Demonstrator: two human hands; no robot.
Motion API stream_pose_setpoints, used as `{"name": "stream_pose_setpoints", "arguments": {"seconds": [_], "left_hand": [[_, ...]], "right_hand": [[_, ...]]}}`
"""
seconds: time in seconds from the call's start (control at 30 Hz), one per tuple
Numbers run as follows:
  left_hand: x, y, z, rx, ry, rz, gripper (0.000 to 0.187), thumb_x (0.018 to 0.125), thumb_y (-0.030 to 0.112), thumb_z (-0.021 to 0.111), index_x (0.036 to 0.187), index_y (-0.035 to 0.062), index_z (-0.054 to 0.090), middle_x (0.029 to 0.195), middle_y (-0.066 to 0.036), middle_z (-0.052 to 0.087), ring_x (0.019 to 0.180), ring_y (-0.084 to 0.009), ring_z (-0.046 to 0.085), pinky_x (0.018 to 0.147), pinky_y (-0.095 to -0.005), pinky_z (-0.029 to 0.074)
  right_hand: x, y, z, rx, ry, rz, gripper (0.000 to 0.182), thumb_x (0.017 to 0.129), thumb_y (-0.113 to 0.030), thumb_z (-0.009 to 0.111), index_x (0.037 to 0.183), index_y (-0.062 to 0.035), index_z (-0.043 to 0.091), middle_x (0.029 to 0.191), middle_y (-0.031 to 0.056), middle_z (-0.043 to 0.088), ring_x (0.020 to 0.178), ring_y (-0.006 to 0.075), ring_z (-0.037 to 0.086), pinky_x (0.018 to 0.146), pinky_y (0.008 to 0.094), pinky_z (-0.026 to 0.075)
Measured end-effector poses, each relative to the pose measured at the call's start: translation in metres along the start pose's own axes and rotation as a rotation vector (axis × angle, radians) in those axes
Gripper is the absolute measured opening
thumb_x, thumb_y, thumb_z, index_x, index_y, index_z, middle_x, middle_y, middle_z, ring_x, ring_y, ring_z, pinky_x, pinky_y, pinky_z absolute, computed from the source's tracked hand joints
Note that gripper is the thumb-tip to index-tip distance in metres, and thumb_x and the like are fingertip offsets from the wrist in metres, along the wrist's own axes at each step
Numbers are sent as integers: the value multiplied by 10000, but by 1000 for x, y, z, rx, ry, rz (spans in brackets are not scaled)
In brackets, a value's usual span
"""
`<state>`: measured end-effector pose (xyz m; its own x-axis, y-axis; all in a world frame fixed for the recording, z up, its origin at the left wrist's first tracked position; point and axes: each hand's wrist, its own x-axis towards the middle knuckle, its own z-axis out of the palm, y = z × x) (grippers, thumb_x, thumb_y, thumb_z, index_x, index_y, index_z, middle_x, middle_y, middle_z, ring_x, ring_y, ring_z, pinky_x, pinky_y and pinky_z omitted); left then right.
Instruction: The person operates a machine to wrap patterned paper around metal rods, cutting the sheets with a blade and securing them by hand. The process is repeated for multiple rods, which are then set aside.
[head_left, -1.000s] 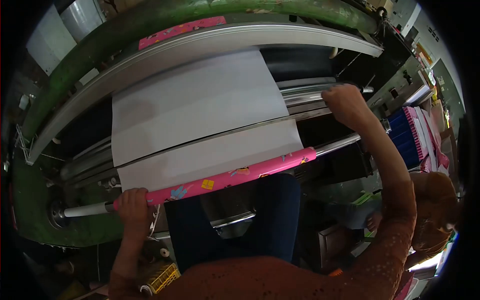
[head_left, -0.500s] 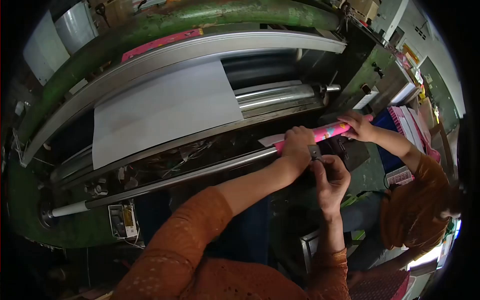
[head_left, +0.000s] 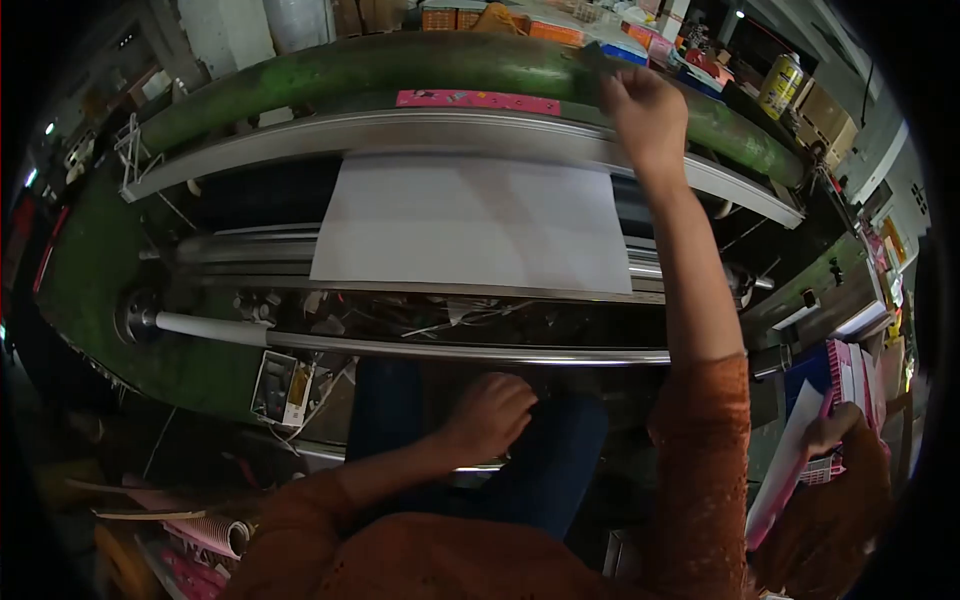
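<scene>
My right hand [head_left: 645, 115] is raised over the green roller at the back, its fingers closed on a small dark flat piece [head_left: 598, 60]. My left hand [head_left: 490, 415] is curled above my lap, in front of the metal bar [head_left: 480, 353]; whatever its fingers hold, if anything, is hidden. A white sheet [head_left: 470, 220] hangs over the machine's rollers beneath the pale metal beam [head_left: 390, 130]. Behind that beam lies a pink patterned strip [head_left: 480, 101].
At the right, a co-worker's hand [head_left: 832, 428] holds a pink and white sheet [head_left: 790, 460] beside a stack of pink-edged material [head_left: 858, 375]. A small box [head_left: 280, 388] sits below the bar. A yellow spray can [head_left: 780, 85] stands at the back right.
My view has turned. My left hand has left the pink roll and dropped to my lap; my right hand has risen to the back. The pink roll is off the bar, and the co-worker's hands are away from it.
</scene>
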<state>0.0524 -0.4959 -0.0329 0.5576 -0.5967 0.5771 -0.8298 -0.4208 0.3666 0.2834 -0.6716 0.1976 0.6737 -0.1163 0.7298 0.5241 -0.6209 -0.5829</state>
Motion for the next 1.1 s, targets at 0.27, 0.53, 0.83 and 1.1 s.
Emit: {"name": "stream_pose_setpoints", "arguments": {"seconds": [0.27, 0.53, 0.83, 1.1], "left_hand": [[-79, -99, -50, -670, 531, -786, 283, 906, 251, 643, 1066, 19, 615, 952, -83, 656, 908, -165, 617, 829, -298, 477], [-98, -147, -59, -1287, 960, -839, 341, 933, 263, 627, 1179, 37, 562, 1019, -35, 599, 904, -146, 597, 829, -281, 473], [-123, -107, -80, -1094, 882, -951, 143, 921, 174, 626, 1006, 60, 640, 885, -33, 661, 781, -121, 628, 692, -253, 500], [-119, -54, -110, -1014, 879, -1045, 179, 915, 191, 621, 1008, 38, 627, 861, -59, 652, 747, -131, 621, 681, -263, 487]], "right_hand": [[-112, -68, -9, 426, -813, 573, 238, 878, -265, 598, 876, -40, 678, 817, 51, 688, 647, 83, 601, 522, 208, 371], [-306, 40, -24, 376, -552, 1114, 243, 820, -213, 707, 974, -37, 644, 822, 60, 679, 642, 120, 602, 537, 228, 424], [-329, 83, -48, 933, 184, 1072, 78, 895, -151, 629, 860, -86, 602, 809, 10, 597, 736, 120, 575, 663, 252, 494], [-331, 43, -90, 817, 110, 1059, 135, 858, -156, 699, 846, -54, 613, 746, 13, 611, 651, 114, 568, 628, 244, 480]]}}
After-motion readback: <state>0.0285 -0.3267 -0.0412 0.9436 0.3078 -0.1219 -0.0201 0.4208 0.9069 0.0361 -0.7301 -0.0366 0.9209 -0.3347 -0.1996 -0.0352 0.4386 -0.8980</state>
